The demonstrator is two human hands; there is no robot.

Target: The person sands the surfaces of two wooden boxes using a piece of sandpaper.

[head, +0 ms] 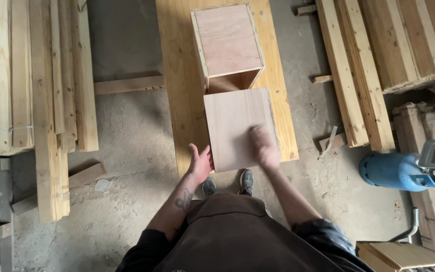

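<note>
Floor: bare concrete workshop floor (127, 131), dusty, scraps about.
Bench: low plywood sheet (177, 100) under both hands.
Panel: square plywood panel (235, 126) lying flat.
Left hand (201, 163): open, fingers spread, touching panel's near-left edge; grips nothing.
Right hand (264, 146): blurred, flat on panel top; closure unclear.
Box: open plywood box (227, 43) just beyond the hands, touching panel's far edge.
Risk: panel could slide off the bench's near edge; splinters likely on bare palms.
Surroundings: lumber stacks (36, 90) left, blue gas cylinder (399, 171) right.

Soft, even daylight fills the scene, moderately bright, without glare. Shadows are faint, darker under the lumber stacks (36, 100) at left. The right hand (264, 147) is smeared by motion blur; the left hand (201, 163) is sharp. Wide-angle distortion bends the frame edges.
</note>
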